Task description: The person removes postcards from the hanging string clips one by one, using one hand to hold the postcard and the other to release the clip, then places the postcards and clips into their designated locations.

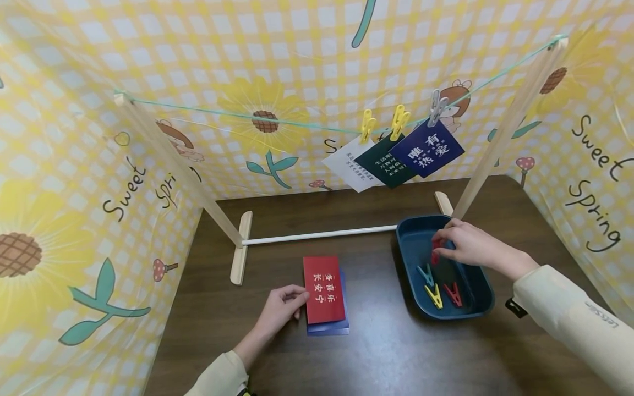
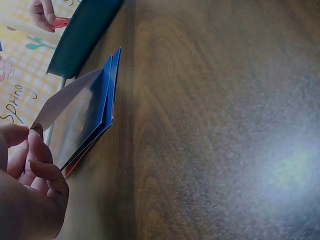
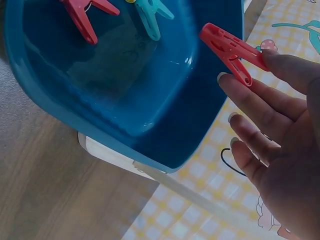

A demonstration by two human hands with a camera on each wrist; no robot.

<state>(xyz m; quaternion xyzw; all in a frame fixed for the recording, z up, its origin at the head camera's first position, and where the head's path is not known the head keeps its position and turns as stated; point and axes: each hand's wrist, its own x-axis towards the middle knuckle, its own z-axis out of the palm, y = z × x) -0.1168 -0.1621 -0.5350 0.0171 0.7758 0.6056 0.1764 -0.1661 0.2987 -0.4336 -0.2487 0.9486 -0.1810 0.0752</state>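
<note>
My left hand (image 1: pixel 279 309) pinches the left edge of a red card (image 1: pixel 324 289) on top of a small stack; in the left wrist view that card's edge is lifted from the blue cards (image 2: pixel 107 95) under it. Over the blue basin (image 1: pixel 487 294), my right hand (image 1: pixel 468 246) pinches a red clothespin (image 3: pixel 232 50) between thumb and fingers. Inside the basin lie a yellow clothespin (image 1: pixel 434 297), a teal one (image 1: pixel 426 275) and another red one (image 1: pixel 453 295).
A green string (image 1: pixel 292 124) runs between two wooden posts (image 1: pixel 183 173). From it hang a white card (image 1: pixel 353 165), a dark green card (image 1: pixel 386 163) and a navy card (image 1: pixel 427 148), held by yellow and grey clothespins. A white rod (image 1: pixel 322 235) joins the stand's feet.
</note>
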